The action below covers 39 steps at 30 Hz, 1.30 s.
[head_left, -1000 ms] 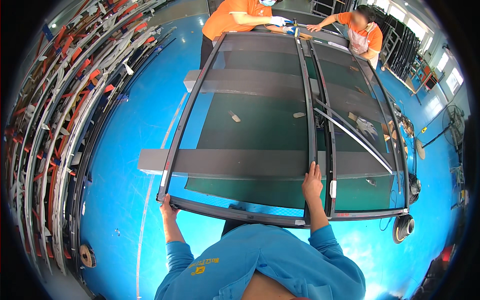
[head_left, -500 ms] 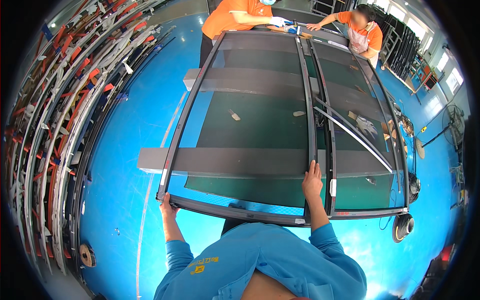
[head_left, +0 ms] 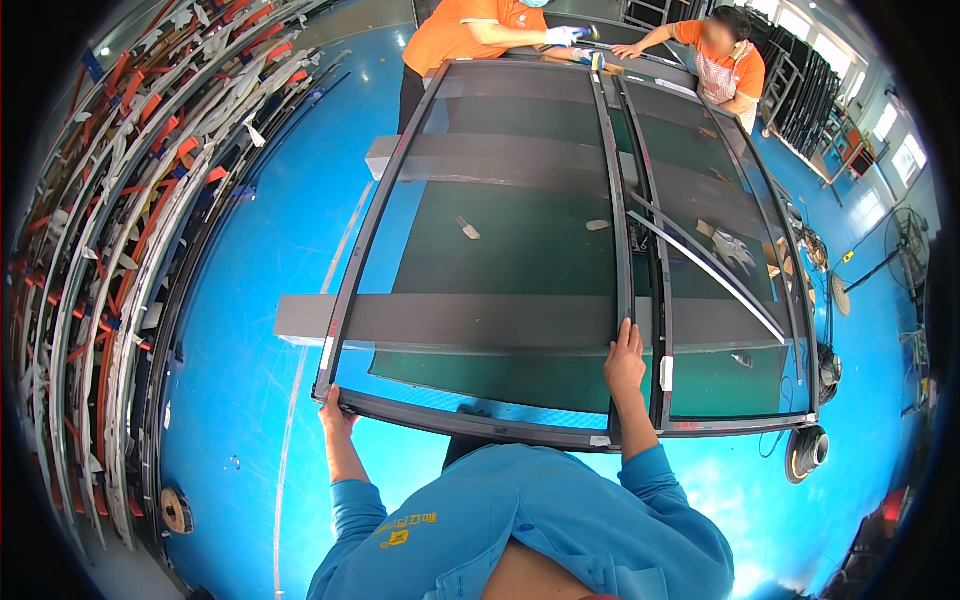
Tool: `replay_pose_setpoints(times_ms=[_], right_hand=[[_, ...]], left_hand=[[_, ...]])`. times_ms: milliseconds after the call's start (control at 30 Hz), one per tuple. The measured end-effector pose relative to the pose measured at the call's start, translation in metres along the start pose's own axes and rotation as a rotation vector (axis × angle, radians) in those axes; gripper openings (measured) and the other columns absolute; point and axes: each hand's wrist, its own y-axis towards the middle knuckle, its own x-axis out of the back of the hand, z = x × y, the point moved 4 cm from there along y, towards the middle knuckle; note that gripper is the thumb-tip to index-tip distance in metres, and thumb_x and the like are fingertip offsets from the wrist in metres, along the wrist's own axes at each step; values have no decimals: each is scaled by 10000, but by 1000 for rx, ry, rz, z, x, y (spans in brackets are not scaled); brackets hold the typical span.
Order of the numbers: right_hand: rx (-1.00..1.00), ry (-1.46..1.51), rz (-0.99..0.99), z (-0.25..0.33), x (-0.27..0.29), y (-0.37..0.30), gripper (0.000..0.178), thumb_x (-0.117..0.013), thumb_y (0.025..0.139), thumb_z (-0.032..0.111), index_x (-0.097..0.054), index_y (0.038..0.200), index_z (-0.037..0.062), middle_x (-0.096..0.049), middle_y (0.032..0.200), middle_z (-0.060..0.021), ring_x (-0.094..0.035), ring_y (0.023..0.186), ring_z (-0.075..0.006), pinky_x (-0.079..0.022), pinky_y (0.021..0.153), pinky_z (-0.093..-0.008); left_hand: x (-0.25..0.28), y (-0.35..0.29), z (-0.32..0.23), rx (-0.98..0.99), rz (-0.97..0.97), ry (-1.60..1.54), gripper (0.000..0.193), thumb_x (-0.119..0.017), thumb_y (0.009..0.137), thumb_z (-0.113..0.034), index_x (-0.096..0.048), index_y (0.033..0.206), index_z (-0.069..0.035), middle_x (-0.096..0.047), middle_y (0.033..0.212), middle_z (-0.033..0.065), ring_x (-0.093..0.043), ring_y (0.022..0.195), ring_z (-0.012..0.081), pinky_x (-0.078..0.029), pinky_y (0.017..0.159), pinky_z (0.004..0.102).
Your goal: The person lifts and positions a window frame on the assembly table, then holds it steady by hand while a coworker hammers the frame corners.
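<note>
A large dark window frame (head_left: 470,427) lies flat in front of me. My left hand (head_left: 336,415) is closed around its near left corner, thumb on top. Along the right-hand rail of this frame rests my right hand (head_left: 627,368), its fingers stretched forward over the rail. Right beside it is a second, narrower dark frame (head_left: 660,300). A thin silver strip (head_left: 708,272) slants across that narrower frame.
Grey padded beams (head_left: 300,318) support the frames above dark green matting (head_left: 500,240). Two co-workers in orange stand at the far end; one gloved hand (head_left: 562,37) holds a tool. Racks of long profiles (head_left: 130,250) line the left; a fan (head_left: 905,245) stands right.
The co-worker's gloved hand at the far end has lifted the tool up off the frame's edge. Both my hands and the frame stay almost still.
</note>
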Motion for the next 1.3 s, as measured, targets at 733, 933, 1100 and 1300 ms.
replay_pose_setpoints(times_ms=[733, 933, 1100, 1300], right_hand=[[6, 21, -17, 0, 1, -1, 541, -462, 847, 116, -228, 1333, 77, -331, 1310, -191, -393, 1171, -340, -500, 753, -383], [3, 17, -7, 2, 3, -1, 541, -461, 849, 118, -225, 1334, 77, -329, 1311, -189, -392, 1171, -338, -505, 738, -380], [5, 8, -25, -3, -2, -1, 543, -458, 851, 122, -219, 1337, 79, -325, 1314, -188, -393, 1170, -336, -510, 723, -376], [1, -1, -6, -1, -3, 0, 546, -457, 852, 126, -214, 1339, 80, -324, 1315, -188, -388, 1174, -334, -511, 718, -373]], left_hand=[[-2, -5, -2, -14, 7, -2, 336, -679, 742, -294, -571, 948, -51, -607, 794, 138, -610, 610, 246, -530, 448, 358], [-1, -5, -2, -14, 9, -1, 340, -680, 740, -293, -569, 944, -45, -606, 788, 137, -610, 607, 245, -529, 452, 360], [-6, -10, -4, -9, 7, -4, 344, -680, 740, -293, -566, 947, -43, -606, 789, 138, -609, 609, 245, -530, 459, 364], [0, -4, 0, -2, -3, 4, 351, -681, 739, -296, -563, 956, -46, -605, 796, 139, -609, 617, 248, -530, 463, 366]])
